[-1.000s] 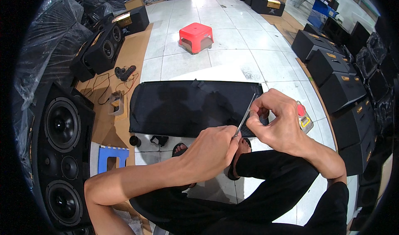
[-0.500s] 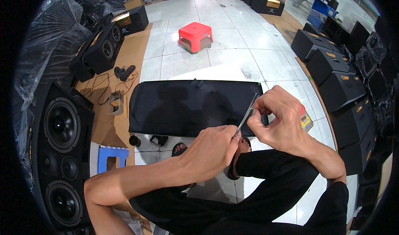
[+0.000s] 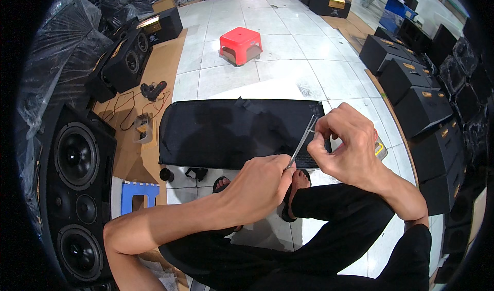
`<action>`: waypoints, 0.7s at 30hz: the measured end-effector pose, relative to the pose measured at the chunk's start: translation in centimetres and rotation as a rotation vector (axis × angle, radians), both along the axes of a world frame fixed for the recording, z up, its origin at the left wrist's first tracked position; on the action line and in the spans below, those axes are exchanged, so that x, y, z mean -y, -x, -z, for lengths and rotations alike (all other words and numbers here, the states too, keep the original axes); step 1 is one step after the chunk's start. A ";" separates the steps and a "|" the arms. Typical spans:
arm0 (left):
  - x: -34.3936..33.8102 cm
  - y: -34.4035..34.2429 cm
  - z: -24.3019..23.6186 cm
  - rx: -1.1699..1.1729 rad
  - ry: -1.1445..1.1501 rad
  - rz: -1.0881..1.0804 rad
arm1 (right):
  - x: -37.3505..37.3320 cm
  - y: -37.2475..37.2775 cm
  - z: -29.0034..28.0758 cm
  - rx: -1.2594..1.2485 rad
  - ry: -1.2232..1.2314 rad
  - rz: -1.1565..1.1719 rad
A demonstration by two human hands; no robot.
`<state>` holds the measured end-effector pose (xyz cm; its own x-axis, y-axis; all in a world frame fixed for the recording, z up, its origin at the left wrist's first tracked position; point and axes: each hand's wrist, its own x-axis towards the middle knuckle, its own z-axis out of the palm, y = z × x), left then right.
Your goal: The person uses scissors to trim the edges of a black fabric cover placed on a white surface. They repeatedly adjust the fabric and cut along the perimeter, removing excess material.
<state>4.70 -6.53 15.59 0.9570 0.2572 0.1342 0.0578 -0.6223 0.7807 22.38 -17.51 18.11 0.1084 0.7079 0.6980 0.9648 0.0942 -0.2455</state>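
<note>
- Almost nothing is shifting since the earlier frames: both hands are staying locked in the same spot above the lap, and the thin metal tool is keeping the same slant.
- The left hand (image 3: 260, 185) is curling into a loose fist, knuckles up, with its forearm running in from 8 o'clock; it is pinching the lower end of the thin metal tool (image 3: 301, 141).
- That tool is slanting from the left fingers up toward 1 o'clock, with its tip meeting the fingers of the right hand (image 3: 347, 147).
- The right hand is arching over from 4 o'clock, wrist bent, thumb and forefinger pressing together at the tool's tip; whatever small piece it is gripping there is too small to tell.
- Both hands are hovering over the near right corner of the black speaker grille (image 3: 236, 131), which is lying flat on the white tiled floor (image 3: 288, 59) at 12 o'clock from the hands.
- A small yellow and red object (image 3: 380, 149) is peeking out just beside the right hand at 3 o'clock.
- A red plastic stool (image 3: 240, 44) is standing well beyond the grille at 12 o'clock.
- A tall black loudspeaker cabinet (image 3: 77, 188) is lying at 9 o'clock, with a blue stool (image 3: 135, 193) just beside it.
</note>
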 end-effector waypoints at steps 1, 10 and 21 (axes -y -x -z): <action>0.0 0.0 0.0 0.004 -0.001 0.002 | 0.0 0.0 0.0 -0.002 0.003 0.002; 0.0 0.0 -0.1 -0.036 0.006 0.000 | 0.2 -0.2 -0.1 -0.005 0.000 0.019; -0.7 0.3 0.1 -0.095 0.056 -0.092 | 0.6 -0.3 -0.6 -0.198 0.007 0.040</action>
